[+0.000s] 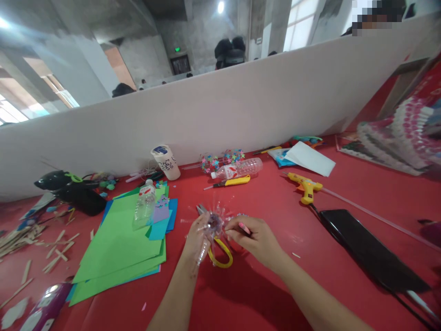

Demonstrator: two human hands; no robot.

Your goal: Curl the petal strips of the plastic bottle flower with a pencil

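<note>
My left hand (pixel 197 235) is closed around a clear plastic bottle piece (pixel 214 223), its cut strips splaying outward like a flower. My right hand (pixel 255 236) is closed at its right side, fingertips close to the strips. A slim pink-ended stick (pixel 244 227) pokes out between the right fingers; its kind is unclear. Scissors with yellow handles (pixel 223 259) lie on the table beneath the bottle piece, their blade tips showing beyond my left fingers. Whether the right fingertips also pinch a strip is hard to see.
Green paper sheets (pixel 120 234) with a plastic bottle (pixel 144 202) lie left. Behind are a paper cup (pixel 166 162), another bottle (pixel 237 169) and a yellow utility knife (pixel 237 181). A yellow glue gun (pixel 305 186) and black case (pixel 372 248) lie right. A white partition (pixel 206 115) borders the table.
</note>
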